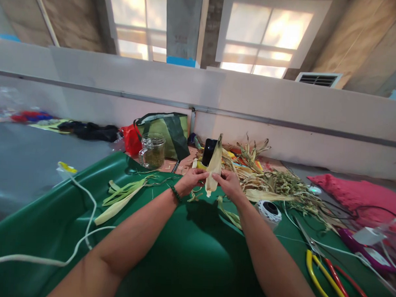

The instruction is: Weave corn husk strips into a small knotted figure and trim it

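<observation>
My left fingers [201, 175], my right fingers [220, 179] pinching opposite edges of pale corn husk [214, 166], holding it nearly upright in front of black phone [209, 151], partly hiding it. Glass mug [153, 154] standing left of phone, green bag [168, 137] sitting behind mug. Green-and-pale leaves [122, 203] lying on green mat [193, 249], left of phone, nearer me. Dried husk pile [253, 179] spreading right of phone. White string spool [269, 214] standing right of phone, nearer me; scissors [313, 246] lying farther right.

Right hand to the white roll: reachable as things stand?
Probably yes: the white roll sits beside the right forearm, nothing visibly on top, though the right hand is holding the husk.
</observation>
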A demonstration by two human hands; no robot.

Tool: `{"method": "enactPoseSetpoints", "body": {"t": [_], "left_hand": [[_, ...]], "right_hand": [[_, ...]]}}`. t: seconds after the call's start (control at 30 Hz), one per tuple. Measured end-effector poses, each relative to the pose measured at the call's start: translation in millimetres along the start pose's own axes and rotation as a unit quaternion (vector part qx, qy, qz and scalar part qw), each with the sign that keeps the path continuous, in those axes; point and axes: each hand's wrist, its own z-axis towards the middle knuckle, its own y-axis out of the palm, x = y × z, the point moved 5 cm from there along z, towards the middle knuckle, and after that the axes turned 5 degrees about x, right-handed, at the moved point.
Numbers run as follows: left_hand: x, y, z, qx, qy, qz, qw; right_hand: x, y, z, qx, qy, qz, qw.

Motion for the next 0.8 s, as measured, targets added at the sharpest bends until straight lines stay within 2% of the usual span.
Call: {"method": "enactPoseSetpoints", "body": {"t": [0.27,0.47,0.67,0.8], "left_hand": [[12,4.6,-9,0.007,0.027,0.065,0.998],[18,6.6,-7,0.021,0.111,0.159,0.981],[18,7.8,-6,0.01,0.128,0.16,0.979],[23,6.8,-8,0.039,0.157,0.185,0.969]], "right_hand": [[-7,-1,-1,0.021,-0.057,-0.069,0.996],[-15,-3,-5,0.019,-0.078,-0.099,0.992],[-25,-3,-7,0.044,-0.125,-0.176,0.976],[-29,-8,-6,0.011,-0.105,-0.165,0.981]]}}
